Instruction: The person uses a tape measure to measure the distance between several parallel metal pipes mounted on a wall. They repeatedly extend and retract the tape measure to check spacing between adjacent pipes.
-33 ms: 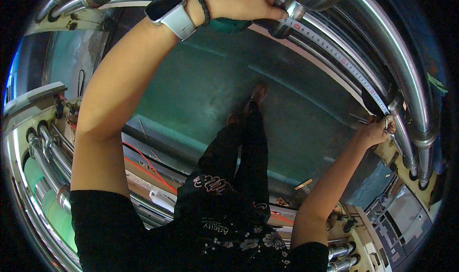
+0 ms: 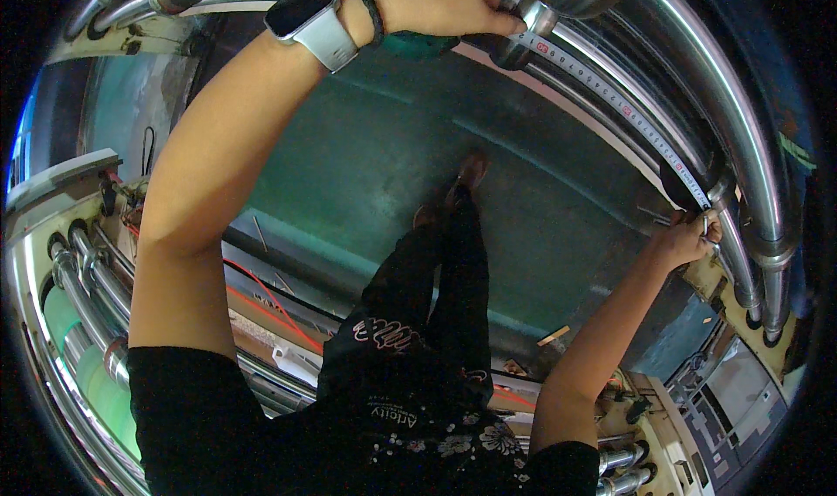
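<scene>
A tape [image 2: 626,111] stretches taut between a worker's two hands, running slantwise along a steel bar [image 2: 602,63] among the rollers of a machine. The left hand [image 2: 440,3], at the top edge of the frame, sets its outstretched thumb beside the upper end of the visible tape, next to a shiny collar [image 2: 538,18]; whether its other fingers are spread or pressed together cannot be told. The right hand [image 2: 689,239], lower and well apart, curls its fingers tightly and pinches the tape's far end, just beside a ring [image 2: 720,186] on the bar. A thick roller [image 2: 724,86] curves past on the right. The worker wears a watch [image 2: 303,16] with a pale strap and a dark bracelet [image 2: 373,12] on the left wrist, a black shirt [image 2: 200,400] and dark trousers [image 2: 465,274], and stands on a greenish floor [image 2: 375,156]. A red cord [image 2: 292,322] crosses behind at left, near more rollers [image 2: 91,295].
</scene>
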